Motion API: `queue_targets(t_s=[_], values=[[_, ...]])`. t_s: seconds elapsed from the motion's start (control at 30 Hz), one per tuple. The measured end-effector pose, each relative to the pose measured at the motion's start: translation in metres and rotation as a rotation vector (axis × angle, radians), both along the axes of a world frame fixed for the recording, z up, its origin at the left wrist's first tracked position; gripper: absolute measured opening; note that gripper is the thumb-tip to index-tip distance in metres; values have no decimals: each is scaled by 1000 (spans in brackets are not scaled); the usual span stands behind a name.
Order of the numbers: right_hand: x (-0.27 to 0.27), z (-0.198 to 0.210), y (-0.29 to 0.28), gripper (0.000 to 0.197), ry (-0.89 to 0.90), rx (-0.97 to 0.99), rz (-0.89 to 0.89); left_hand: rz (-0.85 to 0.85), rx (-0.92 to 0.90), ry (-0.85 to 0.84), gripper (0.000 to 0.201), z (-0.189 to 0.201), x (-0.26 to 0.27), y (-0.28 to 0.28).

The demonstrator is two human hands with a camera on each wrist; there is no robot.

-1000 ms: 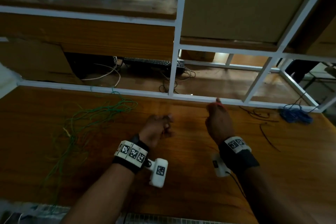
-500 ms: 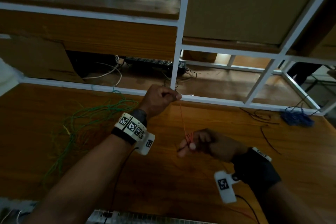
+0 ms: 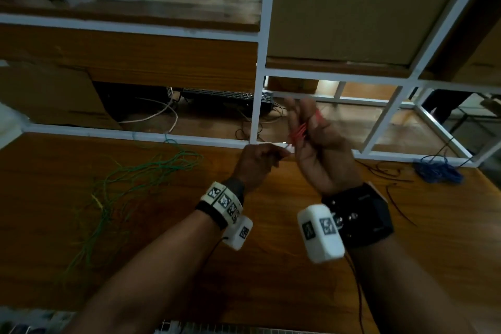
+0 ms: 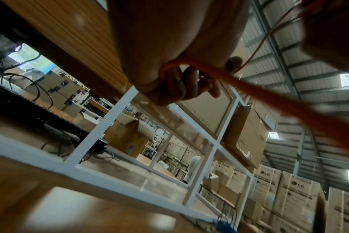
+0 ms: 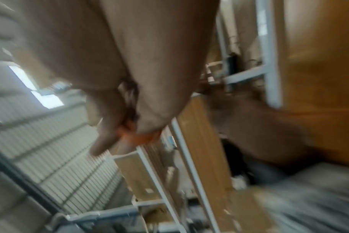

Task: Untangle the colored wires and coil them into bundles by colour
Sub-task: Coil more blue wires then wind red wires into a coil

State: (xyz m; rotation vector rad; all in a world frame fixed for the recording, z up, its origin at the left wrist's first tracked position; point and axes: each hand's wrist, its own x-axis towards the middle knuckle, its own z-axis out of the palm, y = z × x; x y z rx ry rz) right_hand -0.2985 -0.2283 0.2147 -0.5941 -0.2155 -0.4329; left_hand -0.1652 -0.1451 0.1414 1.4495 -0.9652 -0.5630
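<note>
Red wire [image 3: 298, 133] sat looped round right hand [image 3: 322, 160], thumb pinning it | left hand [image 3: 254, 164] pinched its free strand beside.

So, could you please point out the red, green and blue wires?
red wire [image 3: 297, 133], head view, middle of the wound loops.
green wires [image 3: 168, 163], head view, dense strands at the far end.
blue wires [image 3: 437, 171], head view, middle of the heap.

The red wire [image 3: 298, 133] wound on the right hand [image 3: 322, 160] is blurred, its loops uncountable. Just left of that hand, the left hand [image 3: 257, 164] hides its own fingertips from the head view. Far right of that hand, the blue wires [image 3: 436, 172] are too small to tell whether coiled.
</note>
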Motion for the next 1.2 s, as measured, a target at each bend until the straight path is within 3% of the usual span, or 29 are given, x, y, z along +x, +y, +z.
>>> queue_targets(t_s=[0.17,0.23,0.27,0.33,0.4,0.43,0.47,0.53,0.57,0.63,0.8,0.93,1.03,1.1,1.2], values=[[-7,13,-46,36,132,175,-528,-2,128,51,19,-39,-9,30],[-9,12,-60,27,217,257,-654,-7,178,28,22,-48,-10,39],[-9,11,-66,23,306,207,-724,-31,190,3,20,-49,-13,42],[-5,1,-74,36,619,-76,-927,-74,214,-61,13,-43,-21,45],[-1,-21,-78,35,833,-423,-1217,-87,217,-145,10,-33,-23,45],[-1,-33,-78,30,866,-671,-1329,-69,213,-201,10,-27,-21,45],[-2,-47,-78,28,924,-977,-1318,-30,209,-263,12,-23,-17,46],[-6,-71,-82,27,1065,-1514,-919,74,214,-397,16,-15,-5,50],[-10,-80,-82,25,1121,-1621,-627,122,218,-463,18,-13,4,52],[-18,-92,-78,20,1159,-1641,-209,167,220,-545,19,-8,23,60],[-29,-93,-56,19,1059,-1652,151,102,192,-607,21,8,40,65],[-35,-78,-29,32,745,-1399,473,80,93,-633,17,27,49,53],[-34,-66,-13,29,502,-1226,690,-41,142,-495,14,35,45,41],[-30,-61,-2,26,347,-983,695,-40,92,-379,10,38,41,31],[-24,-56,0,22,156,-486,534,90,17,-209,8,32,44,25]])
